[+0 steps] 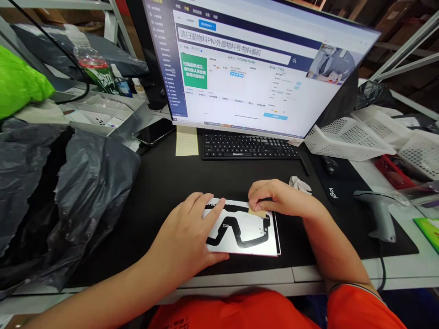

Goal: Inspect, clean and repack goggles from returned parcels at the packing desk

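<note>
1. We have the flat white box (252, 246), printed with a black goggle shape, lying on the black desk mat (164, 183) near its front edge, between our two hands.
2. Our left hand (190, 230) lies over the box's left end and grips it, fingers across the top and far side, thumb along the near edge.
3. Our right hand (274, 196) is at the box's far edge, toward the right, thumb and fingertips closed together on a tan strip (256, 213).
4. Just beyond our right hand we see a crumpled pale scrap (300, 184); farther right, a grey scanner (384, 214) rests on a mouse pad (345, 180).
5. Beyond the box we see a black keyboard (252, 147) and a lit monitor (236, 105).
6. To our left lies a dark plastic bag (98, 178).
</note>
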Demonstrator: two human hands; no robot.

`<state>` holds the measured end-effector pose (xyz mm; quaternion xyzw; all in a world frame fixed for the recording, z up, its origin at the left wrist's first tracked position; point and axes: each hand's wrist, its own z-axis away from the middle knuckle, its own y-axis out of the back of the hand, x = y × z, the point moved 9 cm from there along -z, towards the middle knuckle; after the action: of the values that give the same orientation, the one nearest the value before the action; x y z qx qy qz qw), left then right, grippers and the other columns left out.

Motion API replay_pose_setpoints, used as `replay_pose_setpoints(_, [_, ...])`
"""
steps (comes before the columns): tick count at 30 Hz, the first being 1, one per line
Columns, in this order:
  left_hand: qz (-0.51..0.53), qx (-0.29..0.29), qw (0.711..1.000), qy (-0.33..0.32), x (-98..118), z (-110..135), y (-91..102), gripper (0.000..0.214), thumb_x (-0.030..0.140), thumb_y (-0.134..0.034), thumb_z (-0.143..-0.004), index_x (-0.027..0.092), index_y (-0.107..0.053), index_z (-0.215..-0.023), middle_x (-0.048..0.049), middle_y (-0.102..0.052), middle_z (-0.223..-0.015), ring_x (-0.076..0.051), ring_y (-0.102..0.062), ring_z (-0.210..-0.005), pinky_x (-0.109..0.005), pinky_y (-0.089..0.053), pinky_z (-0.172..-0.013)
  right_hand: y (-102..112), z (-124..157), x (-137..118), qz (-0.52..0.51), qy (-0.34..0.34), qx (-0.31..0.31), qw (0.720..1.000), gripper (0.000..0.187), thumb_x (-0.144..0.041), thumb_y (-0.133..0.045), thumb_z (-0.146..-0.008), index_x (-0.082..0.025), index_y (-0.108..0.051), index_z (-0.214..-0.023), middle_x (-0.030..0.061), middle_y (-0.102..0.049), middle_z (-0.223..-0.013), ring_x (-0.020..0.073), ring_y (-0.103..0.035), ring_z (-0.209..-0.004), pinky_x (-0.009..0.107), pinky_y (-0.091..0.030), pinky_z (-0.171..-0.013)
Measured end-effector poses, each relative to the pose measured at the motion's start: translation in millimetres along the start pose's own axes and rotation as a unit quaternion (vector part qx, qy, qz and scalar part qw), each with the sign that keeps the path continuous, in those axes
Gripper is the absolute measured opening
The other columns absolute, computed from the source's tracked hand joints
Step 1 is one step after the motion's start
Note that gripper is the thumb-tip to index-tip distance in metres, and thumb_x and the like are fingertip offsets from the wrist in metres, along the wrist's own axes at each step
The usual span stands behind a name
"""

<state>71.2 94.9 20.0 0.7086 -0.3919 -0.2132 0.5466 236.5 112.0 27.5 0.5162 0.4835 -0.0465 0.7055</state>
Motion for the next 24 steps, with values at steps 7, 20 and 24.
replay_pose_setpoints(7, [0.0, -0.006, 1.0, 0.006, -1.4, 0.4, -0.7, 0.102, 0.055, -0.095, -0.051, 0.014, -0.06, -0.137, -0.0203, -0.062, -0.133, -0.04, -0.055, -0.121, -0.054, -0.055, -0.098, 6.9, 7.3, 18.0, -0.048, -0.07, 0.078, 0.993, 0.021, -0.032, -0.076, -0.088, -0.019, -0.075, -0.104, 0.0052, -0.076, -0.096, 0.0174, -0.072, -0.086, 0.027, -0.057, -0.077])
replay_pose_setpoints(20, [0.003, -0.007, 1.0, 0.009, -0.9, -0.2, -1.2, 0.102, 0.057, -0.094, -0.051, 0.013, -0.061, -0.137, -0.021, -0.062, -0.133, -0.041, -0.056, -0.121, -0.053, -0.055, -0.099, -4.4, -7.4, -1.9, 0.072, -0.008, 0.048, 0.996, 0.013, -0.019, -0.06, -0.097, -0.02, -0.068, -0.087, 0.0071, -0.069, -0.112, 0.0185, -0.065, -0.103, 0.031, -0.05, -0.092])
replay_pose_setpoints(24, [0.006, -0.012, 1.0, 0.015, -1.5, -0.8, -1.1, 0.102, 0.056, -0.094, -0.051, 0.014, -0.061, -0.137, -0.0204, -0.062, -0.134, -0.041, -0.055, -0.122, -0.053, -0.054, -0.099, -4.5, -5.6, -4.8, 0.093, -0.008, 0.043, 0.995, 0.014, -0.017, -0.057, -0.098, -0.019, -0.064, -0.086, 0.0085, -0.065, -0.112, 0.0199, -0.061, -0.105, 0.033, -0.049, -0.095])
